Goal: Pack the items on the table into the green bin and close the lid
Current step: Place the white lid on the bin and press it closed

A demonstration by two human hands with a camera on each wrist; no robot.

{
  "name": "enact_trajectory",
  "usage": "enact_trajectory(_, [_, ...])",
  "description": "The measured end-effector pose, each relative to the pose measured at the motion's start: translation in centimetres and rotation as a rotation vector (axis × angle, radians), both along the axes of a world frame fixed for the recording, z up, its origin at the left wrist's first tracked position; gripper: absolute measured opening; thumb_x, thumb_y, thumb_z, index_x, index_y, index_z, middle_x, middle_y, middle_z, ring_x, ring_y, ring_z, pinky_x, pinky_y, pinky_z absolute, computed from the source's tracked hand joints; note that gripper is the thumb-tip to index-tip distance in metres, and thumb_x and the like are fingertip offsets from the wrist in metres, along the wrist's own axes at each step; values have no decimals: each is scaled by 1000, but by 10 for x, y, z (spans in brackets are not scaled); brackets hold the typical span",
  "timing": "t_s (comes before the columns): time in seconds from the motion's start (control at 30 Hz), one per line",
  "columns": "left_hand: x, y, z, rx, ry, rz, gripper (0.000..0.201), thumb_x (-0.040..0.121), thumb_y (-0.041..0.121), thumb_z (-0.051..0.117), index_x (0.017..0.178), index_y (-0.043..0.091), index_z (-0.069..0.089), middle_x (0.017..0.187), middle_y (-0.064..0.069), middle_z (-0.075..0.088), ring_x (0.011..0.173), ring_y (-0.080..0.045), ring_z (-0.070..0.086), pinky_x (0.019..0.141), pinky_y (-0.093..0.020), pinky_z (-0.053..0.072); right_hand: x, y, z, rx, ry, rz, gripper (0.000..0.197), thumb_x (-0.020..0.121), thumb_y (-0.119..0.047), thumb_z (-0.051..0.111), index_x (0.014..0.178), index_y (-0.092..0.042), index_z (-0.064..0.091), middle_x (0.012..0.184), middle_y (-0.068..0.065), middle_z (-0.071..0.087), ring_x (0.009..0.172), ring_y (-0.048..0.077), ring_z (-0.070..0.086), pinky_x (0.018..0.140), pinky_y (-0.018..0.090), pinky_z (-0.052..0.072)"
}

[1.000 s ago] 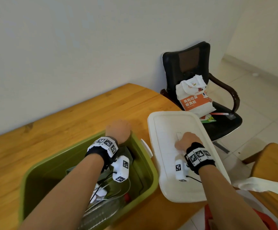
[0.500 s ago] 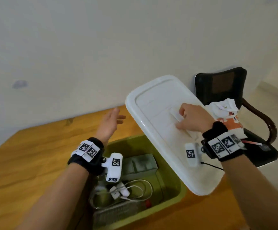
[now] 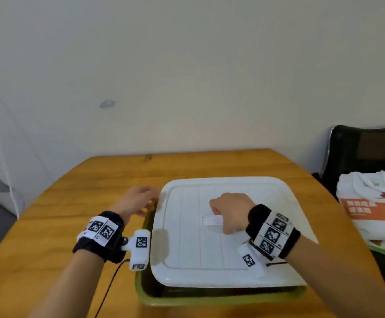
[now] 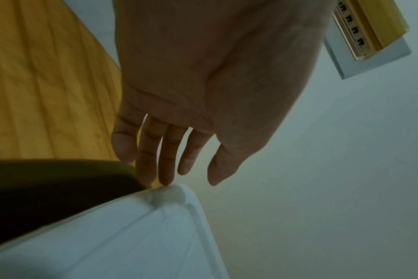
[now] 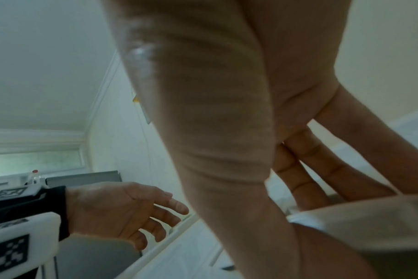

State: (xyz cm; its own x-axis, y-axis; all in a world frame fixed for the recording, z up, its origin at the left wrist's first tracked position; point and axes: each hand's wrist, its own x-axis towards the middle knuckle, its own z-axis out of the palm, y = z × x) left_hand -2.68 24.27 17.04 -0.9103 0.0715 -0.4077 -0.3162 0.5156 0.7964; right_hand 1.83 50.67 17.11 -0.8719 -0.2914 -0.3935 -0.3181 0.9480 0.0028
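The green bin (image 3: 221, 299) stands on the wooden worktop (image 3: 95, 180), near its front edge. The white lid (image 3: 187, 237) lies over the bin's mouth, not yet seated: the bin's near rim and left wall still show beyond the lid, with a dark gap under the lid's front edge. What is inside the bin is hidden in shadow.

The right hand (image 3: 231, 212) is over the middle of the lid, its fingers curled round the lid's flat white handle (image 3: 212, 221); the right wrist view shows the fingers (image 5: 322, 169) bent under that strap. The left hand (image 3: 138, 201) is at the lid's far left corner, fingers loosely spread and holding nothing; in the left wrist view the fingertips (image 4: 166, 177) just reach the lid's rounded corner (image 4: 172, 194).

Both wrists wear black bands with black-and-white marker tags. To the right, off the worktop, a black chair (image 3: 359, 152) carries a white and orange bag (image 3: 368, 207).
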Motion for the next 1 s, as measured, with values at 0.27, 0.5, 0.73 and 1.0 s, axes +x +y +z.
enact_trajectory(0.27, [15,-16,-28,-164,35,51,21,94,27,62,112,18,67,92,-3,66,68,-15,53,54,-27,38,1,-29,-16,-75,-81,25,31,73,-18,70,94,-22,47,85,-5,49,79,21,52,55,27,34])
enact_trajectory(0.5, [21,-23,-37,-88,-27,82,25,91,30,64,114,21,62,107,-4,69,91,-25,64,66,-33,45,6,-31,-16,-84,-118,12,34,76,-13,67,106,-19,53,100,0,56,89,23,57,61,28,38])
enact_trajectory(0.73, [31,-28,-41,-62,-138,67,25,88,37,64,109,22,61,104,-3,74,100,-24,68,87,-45,55,16,-33,-20,-45,-123,59,29,82,-8,62,106,-18,49,100,0,50,82,21,49,56,25,31])
enact_trajectory(1.0, [37,-31,-42,-189,-228,-55,35,83,46,70,106,23,57,101,-3,74,91,-23,72,78,-42,62,17,3,-26,-401,-95,-112,40,79,-23,72,117,-25,58,110,-6,58,89,11,56,74,24,46])
